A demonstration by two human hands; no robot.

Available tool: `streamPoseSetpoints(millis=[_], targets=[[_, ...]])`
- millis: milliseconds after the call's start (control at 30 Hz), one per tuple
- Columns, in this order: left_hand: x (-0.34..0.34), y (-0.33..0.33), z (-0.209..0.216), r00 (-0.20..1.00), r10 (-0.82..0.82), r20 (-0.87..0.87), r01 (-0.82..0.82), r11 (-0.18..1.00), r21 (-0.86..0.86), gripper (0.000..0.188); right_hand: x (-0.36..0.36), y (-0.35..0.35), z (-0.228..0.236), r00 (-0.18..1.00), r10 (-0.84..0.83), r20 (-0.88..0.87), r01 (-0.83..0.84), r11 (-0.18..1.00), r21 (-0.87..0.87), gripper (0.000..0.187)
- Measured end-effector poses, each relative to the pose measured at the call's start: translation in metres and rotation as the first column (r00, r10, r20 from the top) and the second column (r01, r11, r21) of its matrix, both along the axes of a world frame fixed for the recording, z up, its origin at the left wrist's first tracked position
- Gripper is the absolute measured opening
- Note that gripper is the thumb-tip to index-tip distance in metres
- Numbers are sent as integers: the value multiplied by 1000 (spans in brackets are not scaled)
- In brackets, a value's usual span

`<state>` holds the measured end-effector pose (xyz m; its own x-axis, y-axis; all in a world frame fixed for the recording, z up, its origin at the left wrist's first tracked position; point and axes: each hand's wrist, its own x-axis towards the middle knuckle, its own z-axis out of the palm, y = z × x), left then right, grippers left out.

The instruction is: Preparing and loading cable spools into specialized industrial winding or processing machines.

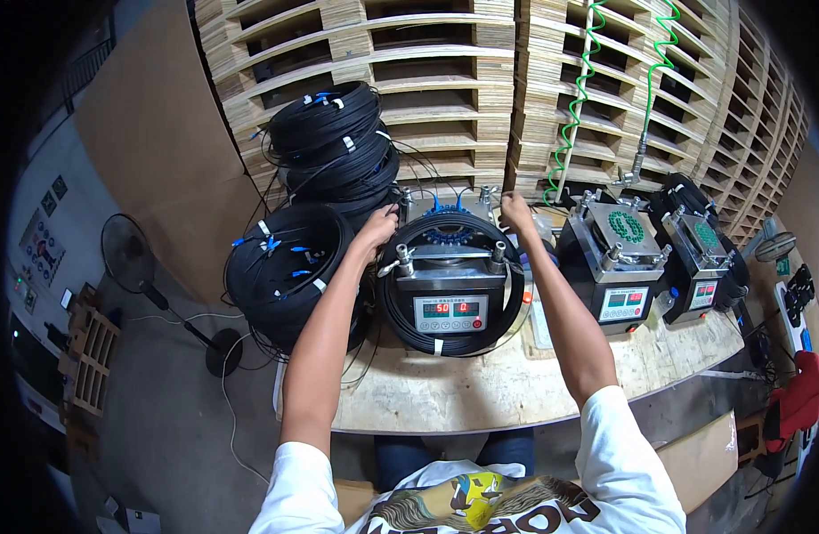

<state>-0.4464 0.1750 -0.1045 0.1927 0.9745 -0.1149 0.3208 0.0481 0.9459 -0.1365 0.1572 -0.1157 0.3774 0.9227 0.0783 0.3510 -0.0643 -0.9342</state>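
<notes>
A black and silver benchtop polishing machine (450,278) with a red digital display stands in front of me. A coil of black cable (514,307) hangs around it, and blue connectors (445,210) sit in the round fixture on its top. At the machine's rear left corner my left hand (378,227) is closed, near a metal post; what its fingers hold is hidden. My right hand (516,214) is curled closed beside the rear right post (487,194). Whether it grips anything cannot be made out.
Stacked black cable coils (329,147) rise at the back left, with another coil pile (289,262) nearer. Two similar machines (616,254) (699,258) stand to the right on the wooden table (427,392). Green spiral hoses (580,89) hang before wooden pallets (445,67). A fan (129,254) stands left.
</notes>
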Motion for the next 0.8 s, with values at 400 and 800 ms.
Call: streamPoseSetpoints(millis=[400,800], targets=[[52,5,18,1000,29,10,-29,998,55,70,12,-2,-24,956,-115,271,46,967,249,30],[46,10,5,964,257,-64,-225,923,313,92,-5,-3,-14,972,-21,234,-51,953,298,22]])
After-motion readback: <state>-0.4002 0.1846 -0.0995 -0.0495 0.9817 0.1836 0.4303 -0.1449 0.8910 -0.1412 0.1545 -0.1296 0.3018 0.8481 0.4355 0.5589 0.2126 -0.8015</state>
